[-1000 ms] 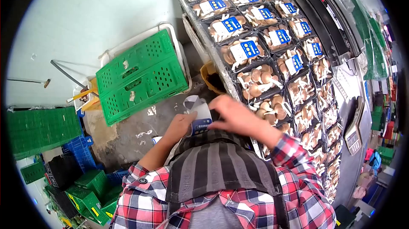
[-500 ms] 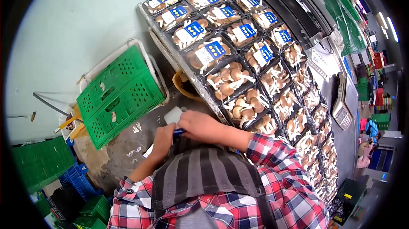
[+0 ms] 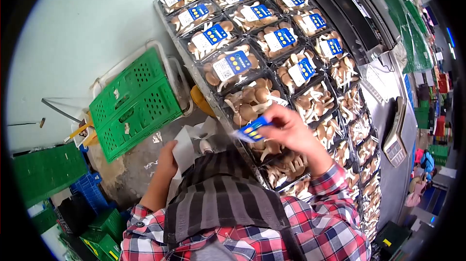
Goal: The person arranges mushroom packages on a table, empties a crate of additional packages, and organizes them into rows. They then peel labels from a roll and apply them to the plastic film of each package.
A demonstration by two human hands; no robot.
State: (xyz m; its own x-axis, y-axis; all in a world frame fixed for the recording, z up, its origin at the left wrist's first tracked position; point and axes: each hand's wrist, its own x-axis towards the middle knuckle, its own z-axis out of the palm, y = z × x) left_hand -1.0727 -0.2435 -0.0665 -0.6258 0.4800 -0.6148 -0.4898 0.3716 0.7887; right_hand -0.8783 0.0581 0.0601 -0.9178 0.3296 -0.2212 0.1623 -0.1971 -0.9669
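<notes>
My right hand [image 3: 291,130] pinches a blue and white label [image 3: 253,130] by its edge, over the packed mushroom trays. Just beneath it lies an unlabelled tray of brown mushrooms [image 3: 250,101], and another is partly hidden by the hand and label. Down by the apron, my left hand [image 3: 168,160] is closed on a white strip of label backing paper [image 3: 184,148], whose far end curls loosely. Farther up the table, a labelled mushroom tray [image 3: 233,64] sits among several others with the same blue and white label.
A green crate [image 3: 136,101] rests in a white frame to the left, near the wall. Beyond the trays stand a black machine [image 3: 344,11] and a scale with keypad [image 3: 394,147]. Blue and green crates [image 3: 90,203] are stacked at the lower left.
My hands, close together before, have moved apart. The right one now carries the label up and right over the trays, while the left keeps the backing paper, shifted slightly left.
</notes>
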